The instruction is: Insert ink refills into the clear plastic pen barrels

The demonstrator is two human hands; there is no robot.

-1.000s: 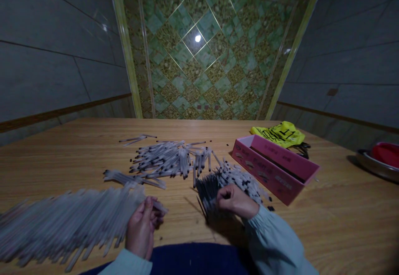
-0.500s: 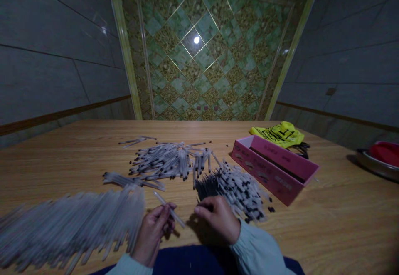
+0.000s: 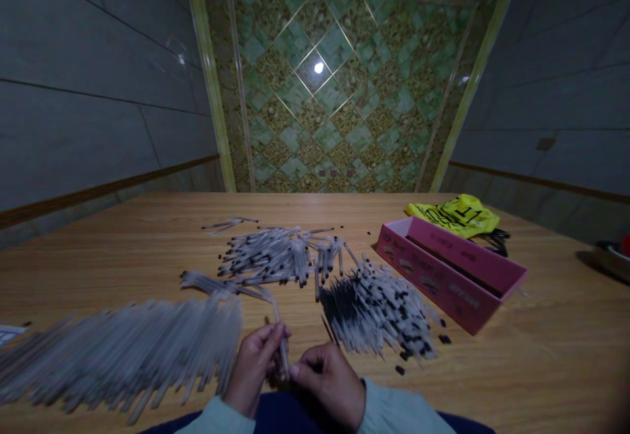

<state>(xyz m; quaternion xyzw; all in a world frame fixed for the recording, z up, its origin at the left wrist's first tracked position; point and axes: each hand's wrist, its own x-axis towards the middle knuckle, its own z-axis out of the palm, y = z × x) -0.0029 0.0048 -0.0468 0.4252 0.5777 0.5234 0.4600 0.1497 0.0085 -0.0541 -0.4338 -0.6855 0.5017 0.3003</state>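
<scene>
My left hand (image 3: 256,362) pinches a slim translucent plastic tube (image 3: 284,354), which stands tilted with its upper end pointing away from me. Thumb and fingers of my right hand (image 3: 329,381) are pressed together at the tube's lower end; whatever they hold there is hidden. Left of my left hand lies a wide pile of long clear tubes (image 3: 142,348). Just beyond my right hand are thin dark rods (image 3: 339,303), beside a heap of short whitish pieces with black ends (image 3: 394,309). Farther off rests a pile of tubes with dark tips (image 3: 263,255).
A pink open-topped box (image 3: 438,286) stands to the right, with a yellow bag (image 3: 457,215) with black lettering behind it. Small black pieces (image 3: 400,369) lie loose on the wooden table (image 3: 541,362). A dish (image 3: 610,258) is cut off at the right edge.
My right hand has come toward me and left, from beside the dark rods to the tube's lower end. My left hand has turned the tube more upright. The view has shifted slightly left.
</scene>
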